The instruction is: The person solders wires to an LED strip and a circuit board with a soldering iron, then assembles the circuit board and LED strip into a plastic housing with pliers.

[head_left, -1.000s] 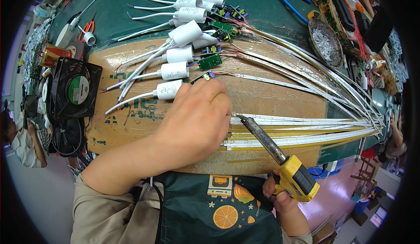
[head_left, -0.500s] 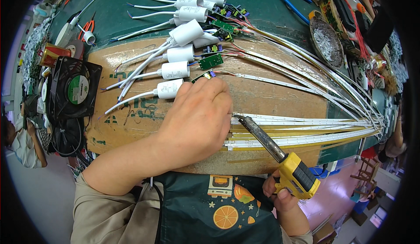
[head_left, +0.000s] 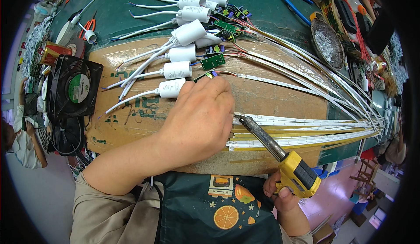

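My left hand (head_left: 199, 115) is closed, palm down, over the left ends of a bundle of white and yellow LED strips (head_left: 302, 134). Its fingertips and whatever they pinch are hidden under the knuckles. In my right hand (head_left: 282, 191) is a yellow and black soldering iron (head_left: 297, 174), gripped low by its handle. Its dark metal shaft slants up to the left. The tip ends close beside the left hand, at the upper strips. Just beyond the left knuckles lie a white cylindrical lamp cap (head_left: 172, 88) with a cable and a small green circuit board (head_left: 212, 61).
More white caps (head_left: 189, 33), wired to boards and strips, lie across the far side of the brown cardboard (head_left: 280, 99). A black fan (head_left: 74, 86) stands at left. Blue-handled pliers (head_left: 295, 8) and a dish of silvery bits (head_left: 327, 43) are at far right.
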`<state>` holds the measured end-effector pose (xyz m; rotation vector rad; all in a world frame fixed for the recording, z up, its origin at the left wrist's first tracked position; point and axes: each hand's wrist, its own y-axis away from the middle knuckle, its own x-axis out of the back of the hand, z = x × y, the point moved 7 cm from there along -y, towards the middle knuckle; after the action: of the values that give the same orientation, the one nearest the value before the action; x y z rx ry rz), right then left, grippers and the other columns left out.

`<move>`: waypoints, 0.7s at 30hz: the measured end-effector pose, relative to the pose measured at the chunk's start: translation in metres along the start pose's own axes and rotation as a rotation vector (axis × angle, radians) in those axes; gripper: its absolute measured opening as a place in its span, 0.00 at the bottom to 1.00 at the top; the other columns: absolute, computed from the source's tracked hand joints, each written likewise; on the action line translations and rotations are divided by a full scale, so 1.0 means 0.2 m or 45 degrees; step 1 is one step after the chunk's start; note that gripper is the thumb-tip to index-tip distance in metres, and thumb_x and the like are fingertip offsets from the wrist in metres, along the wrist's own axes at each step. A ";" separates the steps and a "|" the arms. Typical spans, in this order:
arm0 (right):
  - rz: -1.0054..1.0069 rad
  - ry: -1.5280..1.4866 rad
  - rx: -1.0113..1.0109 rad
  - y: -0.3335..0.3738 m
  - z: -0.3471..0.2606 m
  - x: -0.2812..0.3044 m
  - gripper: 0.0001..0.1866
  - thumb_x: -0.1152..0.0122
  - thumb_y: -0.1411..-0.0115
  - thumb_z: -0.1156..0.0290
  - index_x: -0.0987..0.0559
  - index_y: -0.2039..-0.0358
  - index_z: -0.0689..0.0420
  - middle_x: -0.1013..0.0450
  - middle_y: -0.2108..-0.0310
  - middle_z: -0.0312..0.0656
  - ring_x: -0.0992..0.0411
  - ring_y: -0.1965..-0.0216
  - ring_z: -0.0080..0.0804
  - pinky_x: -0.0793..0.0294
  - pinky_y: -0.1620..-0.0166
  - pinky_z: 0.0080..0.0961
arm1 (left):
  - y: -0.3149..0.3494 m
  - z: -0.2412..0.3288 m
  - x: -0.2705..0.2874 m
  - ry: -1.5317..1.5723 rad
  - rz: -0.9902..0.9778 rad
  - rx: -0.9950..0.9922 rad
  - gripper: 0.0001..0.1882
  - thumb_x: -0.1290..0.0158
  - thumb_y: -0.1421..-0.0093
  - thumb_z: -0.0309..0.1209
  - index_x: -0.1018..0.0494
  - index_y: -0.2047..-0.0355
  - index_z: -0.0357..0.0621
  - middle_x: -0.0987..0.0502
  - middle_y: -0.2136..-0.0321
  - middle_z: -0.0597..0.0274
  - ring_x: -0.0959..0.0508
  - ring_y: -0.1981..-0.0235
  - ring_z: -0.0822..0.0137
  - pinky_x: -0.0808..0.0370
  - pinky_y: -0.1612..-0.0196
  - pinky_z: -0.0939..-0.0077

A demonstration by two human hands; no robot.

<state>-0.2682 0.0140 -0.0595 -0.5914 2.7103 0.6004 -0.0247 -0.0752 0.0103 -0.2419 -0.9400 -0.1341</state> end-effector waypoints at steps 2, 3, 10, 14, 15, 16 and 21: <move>-0.011 0.013 -0.008 0.00 -0.01 0.00 0.30 0.37 0.46 0.55 0.34 0.53 0.66 0.35 0.79 0.38 0.36 0.79 0.26 0.34 0.76 0.22 | 0.00 0.00 0.00 -0.002 -0.001 0.004 0.04 0.47 0.51 0.23 0.31 0.74 0.42 0.31 0.66 0.58 0.31 0.61 0.57 0.38 0.58 0.65; -0.012 0.013 -0.007 0.00 -0.01 -0.02 0.30 0.37 0.46 0.55 0.34 0.53 0.66 0.35 0.79 0.38 0.36 0.79 0.26 0.34 0.76 0.22 | 0.00 0.00 0.00 -0.006 -0.017 0.016 0.04 0.47 0.51 0.23 0.31 0.74 0.42 0.31 0.66 0.58 0.31 0.60 0.57 0.38 0.58 0.65; 0.156 -0.117 -0.063 -0.02 -0.02 -0.03 0.34 0.31 0.53 0.54 0.33 0.52 0.60 0.38 0.82 0.36 0.40 0.83 0.26 0.39 0.79 0.23 | 0.00 0.00 -0.01 -0.001 -0.018 0.021 0.04 0.47 0.52 0.24 0.31 0.75 0.42 0.31 0.66 0.59 0.31 0.61 0.57 0.38 0.58 0.65; 0.146 -0.094 -0.084 -0.01 -0.01 -0.03 0.32 0.32 0.53 0.53 0.33 0.55 0.59 0.38 0.82 0.36 0.40 0.83 0.26 0.39 0.79 0.23 | 0.00 0.00 0.00 -0.011 -0.014 0.025 0.04 0.47 0.52 0.24 0.31 0.75 0.42 0.31 0.66 0.59 0.31 0.61 0.58 0.38 0.59 0.65; 0.147 -0.093 -0.084 -0.02 -0.01 -0.03 0.32 0.32 0.53 0.53 0.33 0.55 0.59 0.38 0.82 0.36 0.40 0.83 0.26 0.39 0.79 0.23 | 0.00 0.00 0.00 -0.016 -0.010 0.026 0.04 0.47 0.52 0.24 0.31 0.75 0.42 0.31 0.66 0.59 0.31 0.61 0.58 0.38 0.59 0.65; 0.160 -0.078 -0.074 -0.02 -0.02 -0.03 0.31 0.32 0.52 0.52 0.33 0.56 0.59 0.38 0.82 0.37 0.40 0.83 0.26 0.39 0.79 0.23 | 0.00 0.00 0.00 -0.020 -0.006 0.026 0.04 0.47 0.52 0.23 0.31 0.75 0.42 0.31 0.66 0.59 0.31 0.61 0.58 0.38 0.59 0.65; 0.182 -0.063 -0.059 -0.02 -0.03 -0.04 0.31 0.32 0.52 0.50 0.33 0.59 0.60 0.38 0.84 0.37 0.40 0.84 0.27 0.38 0.80 0.24 | -0.01 0.00 -0.01 -0.012 0.000 0.026 0.04 0.47 0.52 0.23 0.31 0.75 0.42 0.31 0.66 0.59 0.31 0.61 0.58 0.38 0.59 0.65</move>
<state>-0.2603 0.0104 -0.0534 -0.3902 2.7151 0.7052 -0.0258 -0.0761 0.0098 -0.2240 -0.9505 -0.1232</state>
